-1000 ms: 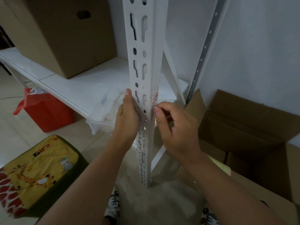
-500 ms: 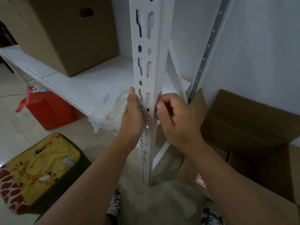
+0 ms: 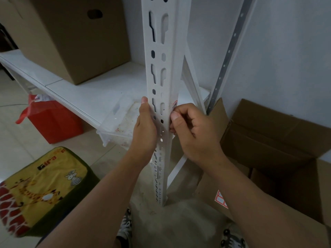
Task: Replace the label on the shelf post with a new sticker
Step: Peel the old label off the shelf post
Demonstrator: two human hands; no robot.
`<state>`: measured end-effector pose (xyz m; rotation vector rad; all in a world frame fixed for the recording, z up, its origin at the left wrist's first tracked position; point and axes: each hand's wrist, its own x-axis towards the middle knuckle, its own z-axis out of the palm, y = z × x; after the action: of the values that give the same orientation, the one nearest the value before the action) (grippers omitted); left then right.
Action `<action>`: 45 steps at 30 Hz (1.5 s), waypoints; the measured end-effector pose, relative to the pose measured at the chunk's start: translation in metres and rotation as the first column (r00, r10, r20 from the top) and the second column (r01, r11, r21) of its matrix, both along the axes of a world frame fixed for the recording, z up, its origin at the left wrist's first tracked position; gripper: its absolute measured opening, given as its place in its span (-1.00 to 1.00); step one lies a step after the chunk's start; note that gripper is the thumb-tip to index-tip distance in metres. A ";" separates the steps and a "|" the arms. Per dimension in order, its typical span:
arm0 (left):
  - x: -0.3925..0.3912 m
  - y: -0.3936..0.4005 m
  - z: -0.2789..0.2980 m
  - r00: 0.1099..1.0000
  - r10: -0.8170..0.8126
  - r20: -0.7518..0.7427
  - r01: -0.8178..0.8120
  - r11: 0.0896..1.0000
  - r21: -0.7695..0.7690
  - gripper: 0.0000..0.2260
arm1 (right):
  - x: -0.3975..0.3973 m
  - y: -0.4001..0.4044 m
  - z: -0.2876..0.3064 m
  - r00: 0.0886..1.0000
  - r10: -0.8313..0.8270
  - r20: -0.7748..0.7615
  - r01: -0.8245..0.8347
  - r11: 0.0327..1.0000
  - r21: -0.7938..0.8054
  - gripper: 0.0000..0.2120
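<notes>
A white slotted shelf post (image 3: 161, 83) stands upright in the middle of the view. A small red-and-white label (image 3: 174, 105) sticks to its right face at hand height, partly hidden by my fingers. My left hand (image 3: 146, 129) grips the post's left edge, with its fingers behind the post. My right hand (image 3: 191, 131) has curled fingers on the label, thumb against the post's corner. A sheet of red-bordered stickers (image 3: 221, 200) lies on the cardboard at the lower right, half covered by my right forearm.
A white shelf board (image 3: 93, 97) carries a large cardboard box (image 3: 71, 38) and a clear plastic tray (image 3: 121, 120). A red bag (image 3: 52, 120) and a yellow giraffe-print cushion (image 3: 41, 190) sit on the floor at left. An open cardboard box (image 3: 275, 145) stands at right.
My right hand moved up onto the label and its fingers curled tighter over it. The view shifted slightly; the sticker sheet came into sight. My left hand stayed on the post.
</notes>
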<state>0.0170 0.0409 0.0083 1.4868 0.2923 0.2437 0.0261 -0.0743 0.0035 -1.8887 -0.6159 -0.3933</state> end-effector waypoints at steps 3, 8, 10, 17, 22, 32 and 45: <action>0.000 -0.001 -0.001 1.000 0.005 -0.007 -0.005 1.000 0.001 -0.49 | -0.002 -0.001 0.000 0.998 0.037 -0.042 -0.035 0.999 0.034 -0.84; 0.001 -0.002 0.000 1.000 -0.002 -0.009 0.002 1.000 -0.003 -0.51 | -0.003 0.001 0.004 0.997 0.055 -0.045 -0.052 0.997 0.052 -0.84; 0.001 -0.002 0.001 1.000 0.007 -0.011 -0.007 1.000 0.005 -0.51 | -0.003 0.002 0.006 0.997 0.058 -0.053 -0.054 0.995 0.078 -0.83; 0.000 -0.001 0.000 1.000 -0.006 -0.004 0.006 1.000 0.014 -0.50 | -0.004 0.002 0.009 0.965 0.164 -0.206 -0.101 0.953 0.286 -0.81; 0.001 -0.001 -0.001 1.000 -0.015 0.004 0.015 1.000 0.002 -0.51 | -0.004 0.004 0.008 0.960 0.169 -0.221 -0.094 0.945 0.312 -0.80; 0.001 -0.001 -0.003 1.000 0.000 0.011 0.000 1.000 0.010 -0.51 | -0.004 0.005 0.005 0.942 0.204 -0.268 -0.080 0.909 0.409 -0.77; -0.001 -0.006 0.000 1.000 0.007 0.028 -0.008 1.000 0.030 -0.51 | -0.005 0.008 0.008 0.945 0.146 -0.292 -0.018 0.916 0.400 -0.76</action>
<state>0.0162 0.0349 0.0081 1.5114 0.2726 0.2763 0.0214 -0.0662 0.0117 -1.4897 -0.3651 -0.1361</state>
